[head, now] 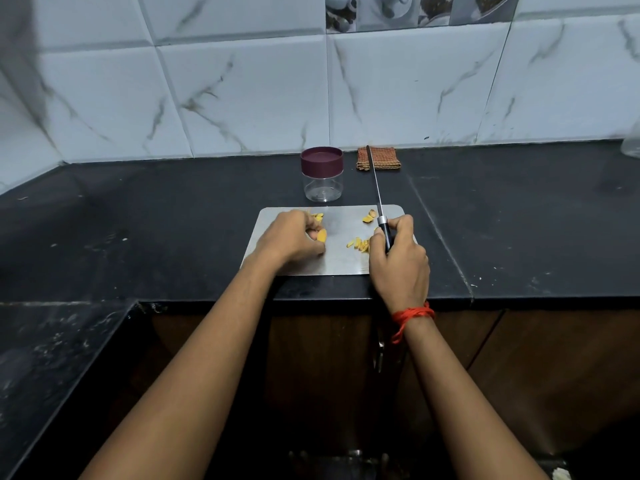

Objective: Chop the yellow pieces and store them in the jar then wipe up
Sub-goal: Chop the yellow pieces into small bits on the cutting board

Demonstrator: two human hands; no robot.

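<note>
The left hand point(291, 237) rests on the board point(332, 265). Its fingers are curled round a yellow piece point(322, 234) and pinch it against the board. A few small yellow bits point(318, 215) lie just past this hand's fingers.

The right hand point(398, 258) is wrapped tight round the black handle of the knife point(375, 188). The blade points away from the person, out past the far edge of the board. I cannot tell if the blade touches anything. A red thread point(412, 315) is tied round this wrist.

Thin yellow slices point(358, 244) lie between the two hands, right beside the right hand. Two more cut pieces point(370, 216) lie just left of the knife, near the right hand's fingers.

The jar point(322, 185) stands past both hands, just behind the board. It is clear, and its dark red lid point(321, 160) is on.

A folded cloth point(381, 158) lies farther back, past the right hand, near the wall. The knife tip shows in front of it.

The board sits on a black counter point(173, 209).
</note>
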